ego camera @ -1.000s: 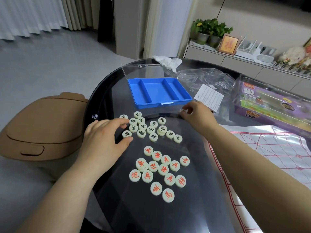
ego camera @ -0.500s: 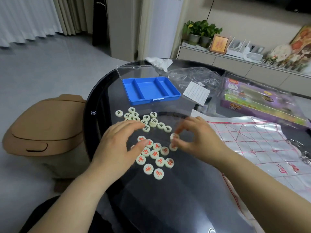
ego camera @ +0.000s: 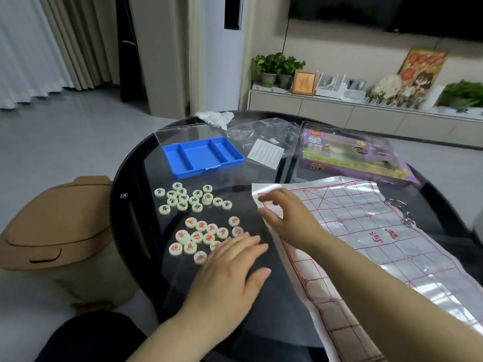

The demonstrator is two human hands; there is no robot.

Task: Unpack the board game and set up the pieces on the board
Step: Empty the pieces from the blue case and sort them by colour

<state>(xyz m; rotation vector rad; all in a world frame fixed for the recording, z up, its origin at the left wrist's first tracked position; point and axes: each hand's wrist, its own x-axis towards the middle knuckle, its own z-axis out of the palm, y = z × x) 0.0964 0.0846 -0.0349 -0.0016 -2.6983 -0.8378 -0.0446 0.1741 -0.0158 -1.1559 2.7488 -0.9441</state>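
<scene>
Unpacking looks finished: the blue tray (ego camera: pixel 202 156) sits empty at twelve o'clock on the round glass table (ego camera: pixel 274 314). The xiangqi pieces lie loose in two clusters, the black-lettered pieces (ego camera: pixel 190 199) at about ten o'clock and the red-lettered pieces (ego camera: pixel 202 237) just below them, towards nine. The board sheet (ego camera: pixel 366 231) is spread at three o'clock and no piece shows on its grid, so I judge that all the setting-up is left.

The left hand (ego camera: pixel 230 270) is flat over the near edge of the red cluster, fingers straight, gripping nothing. The right hand (ego camera: pixel 285 218) is at the sheet's far corner beside the pieces, fingers bent down (whether they pinch a piece, the corner or nothing, I cannot tell). The sheet's near end runs out of frame, and the left hand hides some red pieces.
</scene>
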